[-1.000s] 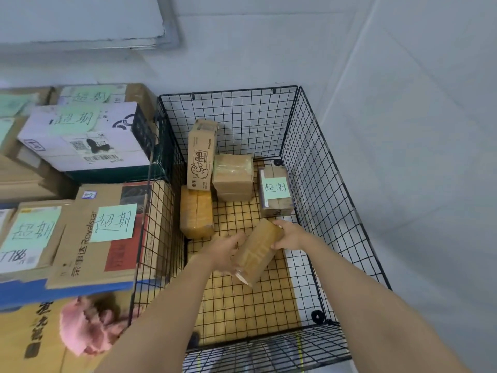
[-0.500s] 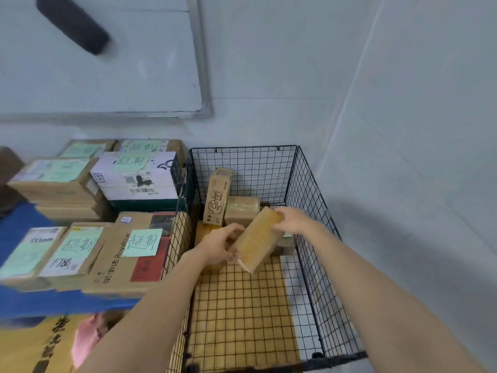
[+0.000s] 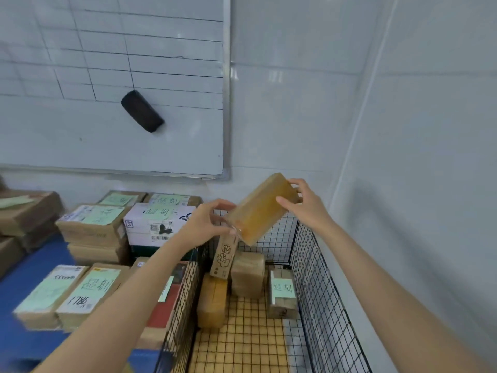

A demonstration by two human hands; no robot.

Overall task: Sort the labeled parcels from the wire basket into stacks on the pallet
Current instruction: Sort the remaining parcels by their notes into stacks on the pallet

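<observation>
A tape-wrapped brown parcel [image 3: 262, 208] is tilted in the air above the black wire basket [image 3: 317, 278]. My left hand [image 3: 207, 224] grips its lower end and my right hand [image 3: 304, 203] grips its upper end. Inside the basket stand several more parcels: a tall printed carton [image 3: 223, 258], a wrapped box [image 3: 247, 274], another wrapped box [image 3: 212, 302], and a box with a green label [image 3: 282, 292]. To the left, labeled parcels [image 3: 91, 224] sit in stacks on the blue pallet [image 3: 29, 273].
A whiteboard [image 3: 107, 76] with a black eraser [image 3: 142, 111] hangs on the wall behind the pallet. White walls close off the corner behind and to the right of the basket. More brown boxes [image 3: 27, 214] lie at the far left.
Both hands have lifted the wrapped parcel out of the basket to above its rim. The view has tilted upward, so the whiteboard now shows.
</observation>
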